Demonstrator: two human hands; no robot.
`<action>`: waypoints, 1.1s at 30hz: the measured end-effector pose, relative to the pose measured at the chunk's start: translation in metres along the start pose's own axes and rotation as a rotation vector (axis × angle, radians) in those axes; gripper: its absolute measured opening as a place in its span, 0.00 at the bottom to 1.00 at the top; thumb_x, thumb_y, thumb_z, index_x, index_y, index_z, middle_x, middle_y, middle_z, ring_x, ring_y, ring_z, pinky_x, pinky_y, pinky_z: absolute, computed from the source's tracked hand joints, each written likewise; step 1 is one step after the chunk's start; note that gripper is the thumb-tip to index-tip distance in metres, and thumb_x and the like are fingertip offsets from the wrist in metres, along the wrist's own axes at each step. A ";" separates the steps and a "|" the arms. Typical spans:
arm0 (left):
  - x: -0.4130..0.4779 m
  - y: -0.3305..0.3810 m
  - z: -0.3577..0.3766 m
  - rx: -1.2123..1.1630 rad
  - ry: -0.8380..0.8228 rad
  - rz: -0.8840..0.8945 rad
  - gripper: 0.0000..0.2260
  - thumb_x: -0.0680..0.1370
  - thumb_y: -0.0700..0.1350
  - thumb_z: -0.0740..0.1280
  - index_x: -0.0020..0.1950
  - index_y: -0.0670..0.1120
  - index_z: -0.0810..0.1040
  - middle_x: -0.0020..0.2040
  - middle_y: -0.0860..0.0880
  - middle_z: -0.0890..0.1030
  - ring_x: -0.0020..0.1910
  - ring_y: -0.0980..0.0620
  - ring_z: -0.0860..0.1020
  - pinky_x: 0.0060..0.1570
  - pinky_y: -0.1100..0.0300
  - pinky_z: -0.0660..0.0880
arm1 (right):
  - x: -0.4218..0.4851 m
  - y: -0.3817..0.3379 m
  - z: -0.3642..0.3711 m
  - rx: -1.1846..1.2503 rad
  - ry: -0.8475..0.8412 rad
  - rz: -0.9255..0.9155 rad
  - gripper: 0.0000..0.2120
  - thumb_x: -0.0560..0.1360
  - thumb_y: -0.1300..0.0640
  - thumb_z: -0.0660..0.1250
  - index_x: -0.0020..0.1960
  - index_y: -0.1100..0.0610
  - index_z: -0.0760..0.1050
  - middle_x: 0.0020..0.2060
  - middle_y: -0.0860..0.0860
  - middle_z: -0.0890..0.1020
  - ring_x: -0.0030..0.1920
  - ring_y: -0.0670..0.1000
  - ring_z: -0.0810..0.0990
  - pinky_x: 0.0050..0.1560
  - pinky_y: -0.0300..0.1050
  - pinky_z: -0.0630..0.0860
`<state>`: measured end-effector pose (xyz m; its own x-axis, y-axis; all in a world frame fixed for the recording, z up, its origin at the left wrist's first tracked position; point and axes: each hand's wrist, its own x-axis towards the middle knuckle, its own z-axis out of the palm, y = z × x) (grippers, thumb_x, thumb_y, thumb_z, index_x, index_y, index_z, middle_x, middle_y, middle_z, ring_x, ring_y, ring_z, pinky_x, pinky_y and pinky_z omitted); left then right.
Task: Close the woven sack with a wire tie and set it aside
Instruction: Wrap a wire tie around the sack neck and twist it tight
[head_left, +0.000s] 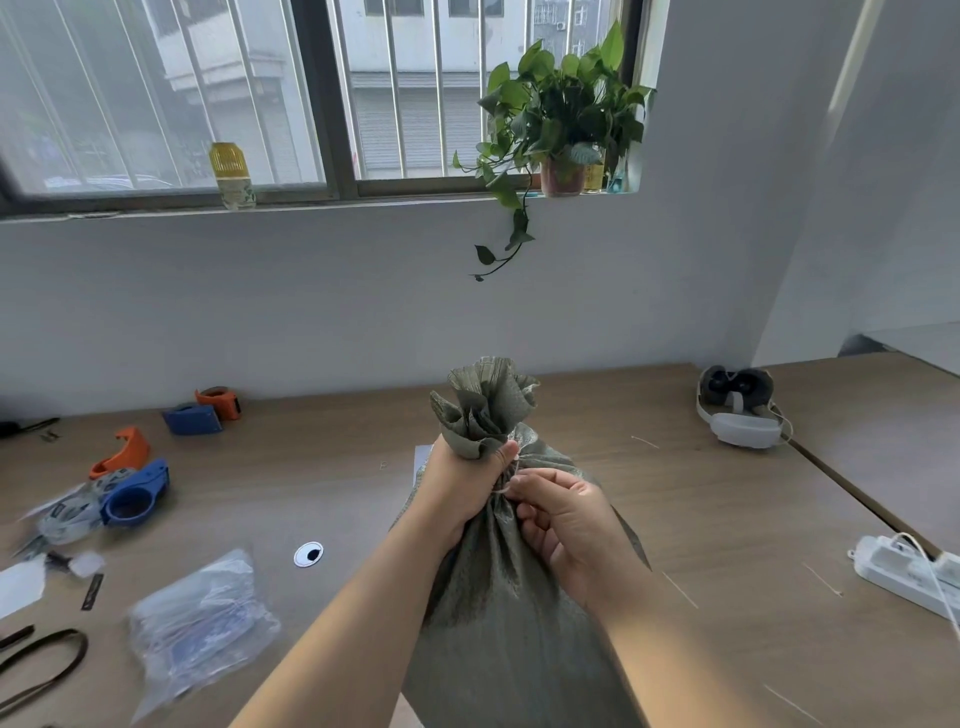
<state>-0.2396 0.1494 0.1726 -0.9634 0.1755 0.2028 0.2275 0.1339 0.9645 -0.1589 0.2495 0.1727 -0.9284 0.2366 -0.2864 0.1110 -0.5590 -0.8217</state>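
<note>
the left hand (462, 483) is squeezing the grey-green sack (498, 597) at its bunched neck; beside it, the right hand (566, 525) is pinching a pale wire tie (506, 486).

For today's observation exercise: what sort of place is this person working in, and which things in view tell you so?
Probably an office or small workroom used for packing. A long wooden desk holds tape dispensers and a power strip, a headset lies at the far edge, and a potted plant stands on the windowsill.

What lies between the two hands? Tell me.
Head view: the sack's gathered neck, gripped by the left hand; the right hand pinches a thin wire tie there.
</note>
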 end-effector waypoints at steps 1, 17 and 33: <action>0.000 0.000 0.000 0.009 0.003 0.003 0.08 0.75 0.40 0.74 0.40 0.50 0.79 0.38 0.54 0.82 0.37 0.58 0.78 0.43 0.57 0.78 | 0.000 0.000 0.000 0.002 0.000 -0.003 0.05 0.71 0.69 0.71 0.42 0.61 0.79 0.30 0.53 0.82 0.24 0.44 0.74 0.22 0.34 0.73; 0.000 -0.004 -0.003 -0.040 -0.056 -0.017 0.06 0.72 0.43 0.75 0.37 0.50 0.79 0.36 0.55 0.81 0.37 0.55 0.79 0.43 0.53 0.78 | 0.005 0.001 -0.001 -0.007 0.020 -0.012 0.04 0.71 0.69 0.71 0.43 0.63 0.79 0.31 0.54 0.81 0.23 0.44 0.73 0.22 0.33 0.70; 0.001 -0.011 -0.004 -0.115 -0.153 0.009 0.10 0.76 0.36 0.72 0.40 0.51 0.82 0.34 0.59 0.84 0.35 0.68 0.80 0.37 0.71 0.75 | 0.014 -0.008 -0.005 0.023 -0.022 -0.054 0.06 0.77 0.65 0.67 0.53 0.65 0.80 0.31 0.54 0.83 0.26 0.45 0.79 0.28 0.35 0.78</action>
<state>-0.2439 0.1445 0.1631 -0.9264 0.3236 0.1924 0.2104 0.0210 0.9774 -0.1711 0.2610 0.1732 -0.9403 0.2498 -0.2312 0.0528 -0.5641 -0.8240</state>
